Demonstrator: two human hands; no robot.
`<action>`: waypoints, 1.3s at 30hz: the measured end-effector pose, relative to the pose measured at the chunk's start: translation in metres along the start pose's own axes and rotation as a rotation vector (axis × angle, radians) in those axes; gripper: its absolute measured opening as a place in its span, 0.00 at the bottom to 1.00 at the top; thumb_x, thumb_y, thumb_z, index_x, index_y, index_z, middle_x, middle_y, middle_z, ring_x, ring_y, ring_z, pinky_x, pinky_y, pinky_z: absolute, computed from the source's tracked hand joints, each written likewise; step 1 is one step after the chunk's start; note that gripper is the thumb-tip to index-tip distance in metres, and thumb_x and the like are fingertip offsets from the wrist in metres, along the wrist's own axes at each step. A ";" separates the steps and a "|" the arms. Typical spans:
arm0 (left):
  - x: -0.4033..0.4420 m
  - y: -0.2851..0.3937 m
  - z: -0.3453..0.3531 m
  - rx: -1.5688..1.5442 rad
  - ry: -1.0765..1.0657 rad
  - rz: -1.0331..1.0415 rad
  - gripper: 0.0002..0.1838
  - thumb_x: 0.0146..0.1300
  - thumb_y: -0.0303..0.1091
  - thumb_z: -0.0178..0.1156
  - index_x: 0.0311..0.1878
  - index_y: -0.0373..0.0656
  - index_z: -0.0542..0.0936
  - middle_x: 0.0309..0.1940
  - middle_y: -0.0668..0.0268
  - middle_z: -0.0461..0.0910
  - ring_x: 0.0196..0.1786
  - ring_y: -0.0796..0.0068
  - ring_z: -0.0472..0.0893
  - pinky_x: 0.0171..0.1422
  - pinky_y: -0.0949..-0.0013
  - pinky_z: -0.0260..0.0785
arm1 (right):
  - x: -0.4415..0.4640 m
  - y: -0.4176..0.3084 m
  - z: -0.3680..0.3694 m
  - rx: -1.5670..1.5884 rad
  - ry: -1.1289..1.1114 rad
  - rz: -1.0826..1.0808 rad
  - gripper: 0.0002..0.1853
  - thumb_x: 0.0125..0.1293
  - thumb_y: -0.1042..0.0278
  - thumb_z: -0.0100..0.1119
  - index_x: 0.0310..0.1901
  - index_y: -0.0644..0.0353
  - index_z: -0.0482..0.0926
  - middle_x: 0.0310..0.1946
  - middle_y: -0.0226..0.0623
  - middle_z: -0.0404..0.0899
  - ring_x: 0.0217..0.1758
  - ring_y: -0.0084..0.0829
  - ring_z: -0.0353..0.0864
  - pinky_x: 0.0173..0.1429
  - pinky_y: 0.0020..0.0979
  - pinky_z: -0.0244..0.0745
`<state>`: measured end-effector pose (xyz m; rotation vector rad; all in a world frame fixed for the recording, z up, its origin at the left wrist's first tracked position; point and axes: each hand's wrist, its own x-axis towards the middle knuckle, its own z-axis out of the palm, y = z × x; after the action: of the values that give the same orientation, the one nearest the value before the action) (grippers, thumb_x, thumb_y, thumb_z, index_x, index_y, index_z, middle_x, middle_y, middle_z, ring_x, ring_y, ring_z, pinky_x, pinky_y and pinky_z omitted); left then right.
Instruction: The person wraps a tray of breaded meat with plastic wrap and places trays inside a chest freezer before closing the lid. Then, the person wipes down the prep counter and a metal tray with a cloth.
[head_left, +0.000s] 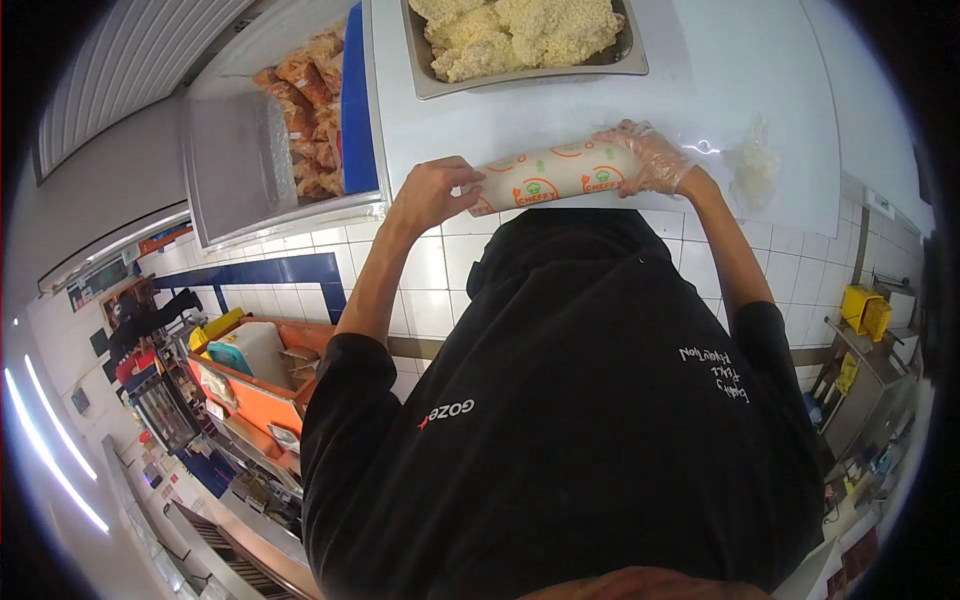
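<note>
Nearest us is a black shirt (580,430), the wearer's own, with white lettering on it. Beyond it we see the white worktop (720,60), and below its near edge a stretch of white tiles (425,275). Against the worktop's left edge stands an open chest (235,160), with a blue panel (357,110) on the side towards the worktop and bags (305,85) of orange-brown food inside. Farther back on the left we make out an orange unit (275,400).

On the worktop, towards the far edge, sits a metal tray (540,79) with crumb-coated pieces (520,40) heaped in it. Nearer to us, a printed roll (555,177) lies lengthwise along the near edge, its pale surface marked "CHEFFY" in orange, with small green motifs.

The two hands are well apart, one at each end of the roll. We see the bare left hand (437,192) closed round the left end, fingers bent. The right hand (655,158), in a clear plastic glove, clasps the right end, fingers over the top and thumb on the near side. Right of it, near the worktop's near right corner, we find a pale patch (755,170), too blurred to identify.
</note>
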<state>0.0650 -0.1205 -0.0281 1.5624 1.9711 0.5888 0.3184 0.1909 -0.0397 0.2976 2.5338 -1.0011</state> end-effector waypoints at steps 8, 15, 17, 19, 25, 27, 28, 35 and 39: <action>-0.003 0.003 0.004 0.014 0.040 -0.008 0.10 0.59 0.32 0.71 0.44 0.44 0.91 0.38 0.66 0.87 0.38 0.61 0.87 0.46 0.60 0.81 | 0.003 0.003 -0.004 0.060 -0.046 -0.006 0.53 0.38 0.66 0.85 0.73 0.41 0.73 0.67 0.45 0.74 0.71 0.52 0.70 0.80 0.48 0.66; -0.004 0.000 0.006 -0.036 0.066 -0.041 0.13 0.58 0.30 0.70 0.47 0.43 0.90 0.38 0.64 0.87 0.39 0.60 0.87 0.47 0.60 0.81 | 0.000 0.003 0.002 0.040 0.019 -0.022 0.53 0.36 0.66 0.86 0.72 0.43 0.75 0.63 0.45 0.76 0.68 0.51 0.72 0.79 0.47 0.67; -0.006 0.004 0.002 -0.068 0.072 -0.026 0.14 0.57 0.30 0.70 0.48 0.42 0.90 0.38 0.63 0.87 0.40 0.60 0.87 0.48 0.60 0.81 | 0.000 0.006 0.005 -0.009 0.100 -0.068 0.51 0.35 0.65 0.87 0.69 0.46 0.76 0.58 0.44 0.78 0.65 0.49 0.76 0.76 0.44 0.70; -0.009 0.007 0.000 -0.049 0.042 -0.015 0.18 0.56 0.30 0.71 0.51 0.42 0.90 0.39 0.61 0.87 0.41 0.59 0.87 0.50 0.60 0.81 | 0.000 0.005 0.005 -0.001 0.092 -0.058 0.52 0.35 0.65 0.87 0.70 0.44 0.76 0.59 0.43 0.78 0.65 0.50 0.75 0.77 0.45 0.69; -0.008 0.005 0.001 -0.058 0.017 -0.048 0.19 0.54 0.30 0.71 0.51 0.42 0.91 0.41 0.61 0.87 0.43 0.59 0.87 0.52 0.61 0.81 | 0.005 0.003 -0.004 0.018 -0.086 0.046 0.55 0.39 0.62 0.85 0.75 0.39 0.71 0.73 0.46 0.70 0.79 0.54 0.61 0.85 0.50 0.58; -0.009 0.003 0.002 -0.066 0.028 -0.043 0.19 0.54 0.30 0.71 0.51 0.42 0.90 0.41 0.61 0.87 0.43 0.60 0.87 0.52 0.61 0.81 | 0.003 0.007 0.003 0.008 -0.008 -0.012 0.54 0.37 0.63 0.86 0.73 0.41 0.73 0.67 0.45 0.73 0.73 0.53 0.67 0.80 0.49 0.64; -0.009 0.002 0.003 -0.075 0.038 -0.036 0.18 0.54 0.30 0.71 0.51 0.42 0.90 0.41 0.62 0.87 0.43 0.60 0.87 0.52 0.60 0.81 | 0.002 0.009 0.006 -0.002 0.071 -0.069 0.53 0.35 0.64 0.87 0.71 0.42 0.75 0.61 0.44 0.77 0.68 0.51 0.72 0.76 0.48 0.70; -0.009 0.005 0.004 -0.064 0.030 -0.052 0.18 0.54 0.31 0.71 0.50 0.40 0.90 0.41 0.60 0.87 0.44 0.57 0.87 0.52 0.59 0.81 | 0.001 0.011 0.003 0.016 0.046 -0.067 0.53 0.36 0.65 0.86 0.71 0.43 0.75 0.62 0.46 0.75 0.68 0.53 0.72 0.75 0.49 0.70; -0.015 0.000 0.001 -0.076 0.053 -0.031 0.18 0.56 0.32 0.71 0.50 0.39 0.90 0.43 0.59 0.86 0.45 0.55 0.87 0.53 0.58 0.81 | 0.003 0.006 -0.001 -0.041 0.031 -0.081 0.53 0.36 0.65 0.86 0.72 0.45 0.74 0.62 0.46 0.75 0.69 0.54 0.71 0.76 0.48 0.68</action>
<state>0.0689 -0.1355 -0.0266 1.4818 1.9845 0.6909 0.3176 0.1960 -0.0442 0.2025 2.6096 -0.9801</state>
